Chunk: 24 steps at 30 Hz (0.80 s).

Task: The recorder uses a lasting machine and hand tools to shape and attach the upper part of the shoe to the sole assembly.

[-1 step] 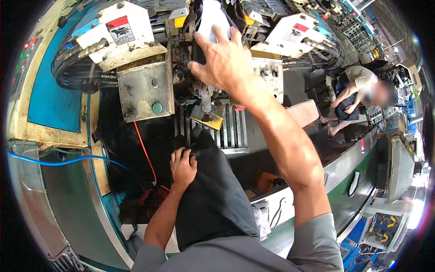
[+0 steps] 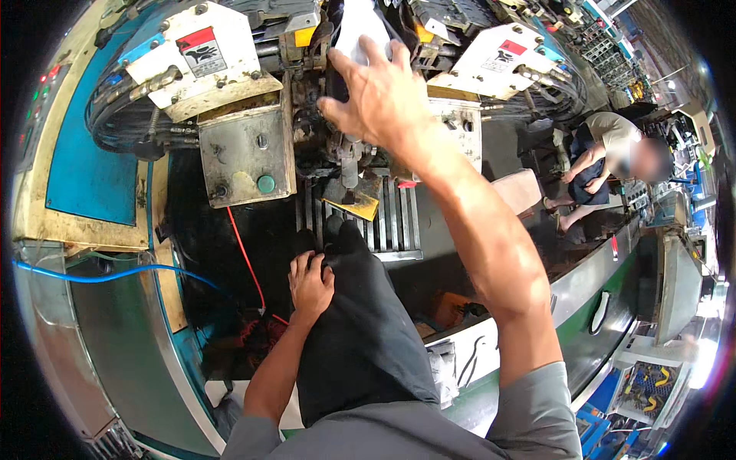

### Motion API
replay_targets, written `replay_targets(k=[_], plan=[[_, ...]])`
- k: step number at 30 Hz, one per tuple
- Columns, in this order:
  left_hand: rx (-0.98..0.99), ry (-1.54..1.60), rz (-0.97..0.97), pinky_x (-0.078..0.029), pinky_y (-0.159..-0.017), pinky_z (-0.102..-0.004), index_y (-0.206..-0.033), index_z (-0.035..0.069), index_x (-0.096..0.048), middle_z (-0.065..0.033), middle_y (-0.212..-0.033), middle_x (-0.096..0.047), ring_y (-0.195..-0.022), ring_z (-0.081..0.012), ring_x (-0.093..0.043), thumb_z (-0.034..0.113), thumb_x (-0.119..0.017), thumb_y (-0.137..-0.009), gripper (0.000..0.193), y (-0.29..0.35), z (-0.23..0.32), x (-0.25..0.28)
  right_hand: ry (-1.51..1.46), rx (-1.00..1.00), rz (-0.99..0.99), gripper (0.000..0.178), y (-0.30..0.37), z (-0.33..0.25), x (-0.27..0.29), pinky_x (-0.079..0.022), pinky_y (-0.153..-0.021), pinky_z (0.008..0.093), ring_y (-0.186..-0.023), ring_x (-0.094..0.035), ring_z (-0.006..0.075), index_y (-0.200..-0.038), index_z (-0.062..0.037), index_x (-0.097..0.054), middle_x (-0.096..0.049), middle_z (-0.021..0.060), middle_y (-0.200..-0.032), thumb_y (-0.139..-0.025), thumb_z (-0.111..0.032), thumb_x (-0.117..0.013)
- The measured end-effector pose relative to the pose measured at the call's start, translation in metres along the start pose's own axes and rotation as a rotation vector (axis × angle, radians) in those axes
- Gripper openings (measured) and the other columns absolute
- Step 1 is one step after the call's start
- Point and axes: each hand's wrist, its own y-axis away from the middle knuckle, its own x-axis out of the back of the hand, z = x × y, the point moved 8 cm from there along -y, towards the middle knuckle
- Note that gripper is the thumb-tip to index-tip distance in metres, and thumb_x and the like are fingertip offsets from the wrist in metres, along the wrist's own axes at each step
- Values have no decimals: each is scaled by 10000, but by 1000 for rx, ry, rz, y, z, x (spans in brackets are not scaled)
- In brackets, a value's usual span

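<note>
My right hand (image 2: 379,100) reaches over the middle of a machine, its fingers spread. Its fingertips lie at the near part of a smooth white long piece (image 2: 359,19), which sits between dark parts of the machine. What lies under the palm is hidden. On my dark-clad thigh (image 2: 356,322) rests my left hand (image 2: 312,285), with its fingers bent a little apart and nothing visible in it.
White guard plates with warning labels (image 2: 202,54) flank the machine's middle. A grey control box (image 2: 247,149) carries a green button (image 2: 266,184). Below is a slatted metal pedal (image 2: 395,222). At the right, a person (image 2: 606,146) sits near a conveyor (image 2: 567,303). A blue hose (image 2: 100,274) runs at left.
</note>
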Motion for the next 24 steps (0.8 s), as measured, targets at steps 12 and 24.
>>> replay_targets(k=[12,24], plan=[[-58,-38,-43,-487,-1039,-542,-1260,102,-708,-116,-1349,-621,-1299,-379,-558,214,-762,-908,373,-21,4,-4,-16,74,74,689,-73,26,9,-499,-1141,505,-1257,-670,368,-1468,-80,-668,-722,222,-1267,-939,-518,-713],[-160,-69,-59,-474,-1035,-564,-1224,63,-708,-190,-1301,-640,-1229,-432,-565,148,-714,-909,326,-26,21,-12,-196,-97,-208,460,-71,33,23,-596,-1012,464,-1328,-678,326,-1291,-31,-775,-711,230,-1379,-975,-347,-665]])
